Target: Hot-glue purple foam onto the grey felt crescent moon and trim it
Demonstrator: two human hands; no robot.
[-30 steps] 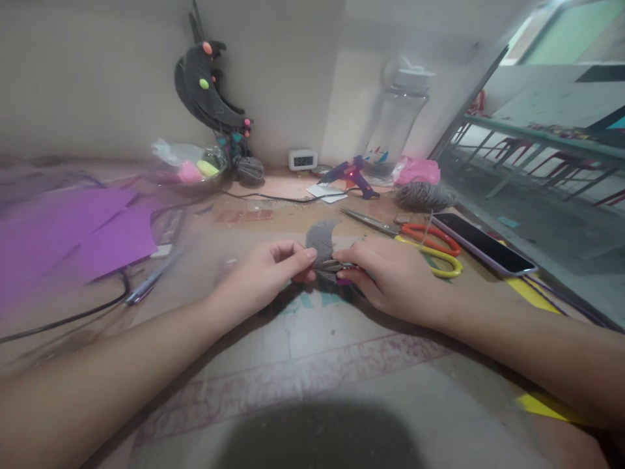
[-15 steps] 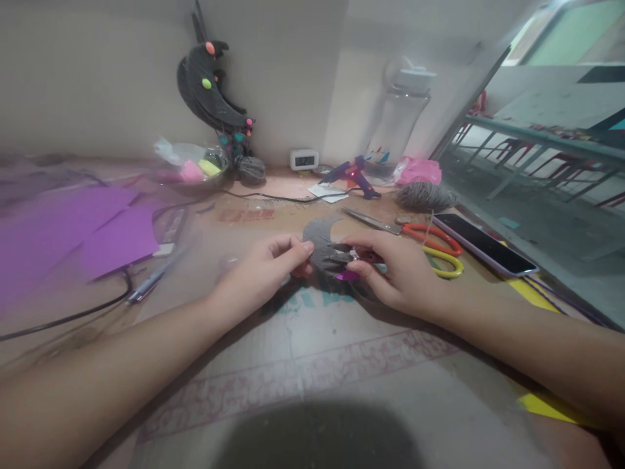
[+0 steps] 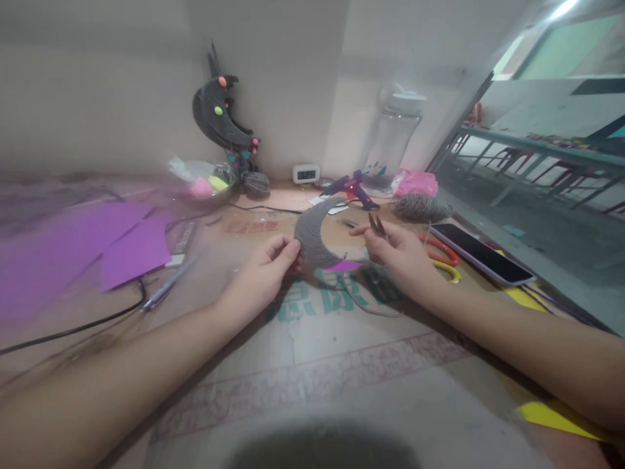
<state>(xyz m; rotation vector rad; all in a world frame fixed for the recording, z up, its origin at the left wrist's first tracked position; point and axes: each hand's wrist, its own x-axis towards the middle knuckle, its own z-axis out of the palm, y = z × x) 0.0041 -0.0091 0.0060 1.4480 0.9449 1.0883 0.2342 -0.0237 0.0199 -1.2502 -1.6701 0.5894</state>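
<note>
My left hand (image 3: pixel 273 264) is closed, pinching the outer edge of a crescent moon (image 3: pixel 312 234) wrapped in grey yarn. A bare purple tip (image 3: pixel 343 266) shows at the crescent's lower end. My right hand (image 3: pixel 398 257) is closed around small thread snips (image 3: pixel 377 226), their two dark pointed blades sticking up apart from the crescent; the handles are hidden in the palm. Below the purple tip, a loose length of yarn (image 3: pixel 366 309) trails over the cardboard. Behind my right hand lie large scissors with orange and yellow handles (image 3: pixel 442 251), partly covered.
Purple sheets (image 3: pixel 137 244) and a pen (image 3: pixel 163 286) lie at left. Along the back are a bowl (image 3: pixel 215 189), a finished dark moon (image 3: pixel 215 120), a small clock (image 3: pixel 306 174), a glue gun (image 3: pixel 354 189), a bottle (image 3: pixel 395 140) and grey yarn (image 3: pixel 422 207). A phone (image 3: pixel 483 253) rests at right.
My right hand has drawn the snips back from the crescent's lower end and turned their blades upward. The whole crescent and a loose yarn strand now show. The view has tilted slightly up.
</note>
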